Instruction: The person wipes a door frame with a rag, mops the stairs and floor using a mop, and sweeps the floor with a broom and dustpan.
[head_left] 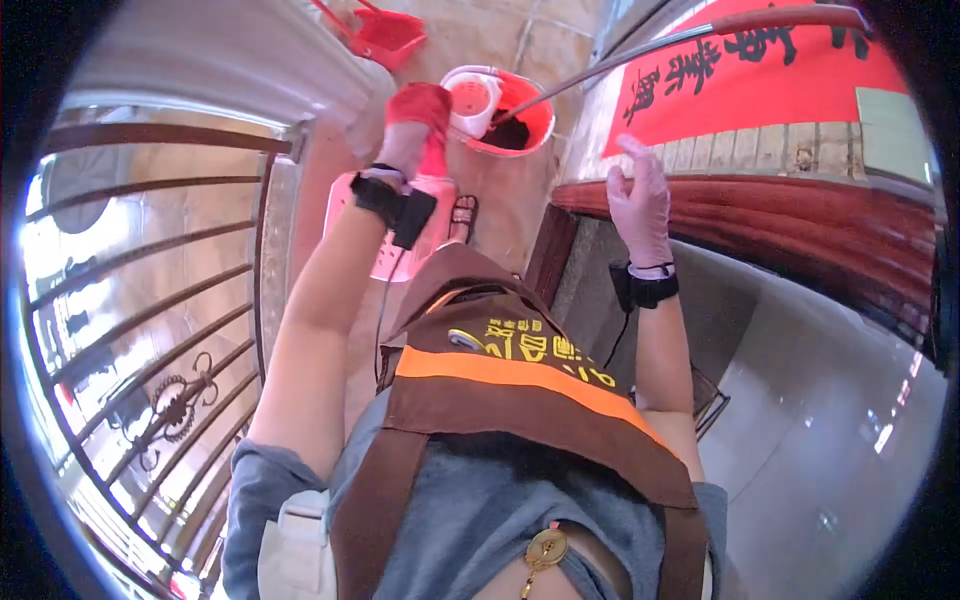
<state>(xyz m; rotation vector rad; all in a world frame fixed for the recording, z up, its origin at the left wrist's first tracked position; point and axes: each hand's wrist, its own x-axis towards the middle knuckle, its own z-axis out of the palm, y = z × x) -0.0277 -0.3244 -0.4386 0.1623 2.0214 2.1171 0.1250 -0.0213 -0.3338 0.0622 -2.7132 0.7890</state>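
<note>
Red cloth (420, 102), soft and bunched, fills the left hand (405, 148) as I look down through the head view. Its folds hang beside the thin, pale pink glove, above a pink plastic stool (402, 258) pierced with small holes. I read the left fingers as curled and clamped on the cloth, though the folds hide most of their tips.

On the other side, I see the right hand (643, 210) in a wrinkled, matching glove, holding nothing: one finger stretches forward, the thumb stands apart from it, and the rest look loosely bent. It is near a smooth red paper sheet (760, 95) with black brushed characters, but I cannot tell whether it touches the glossy dark-red wooden rail (780, 215) beneath.

Ahead, between the hands, I have a round red-and-white plastic bucket (540, 115) containing a dark, shaggy mop head (508, 135); a slim metal pole (620, 65) slants from it across the paper.
</note>
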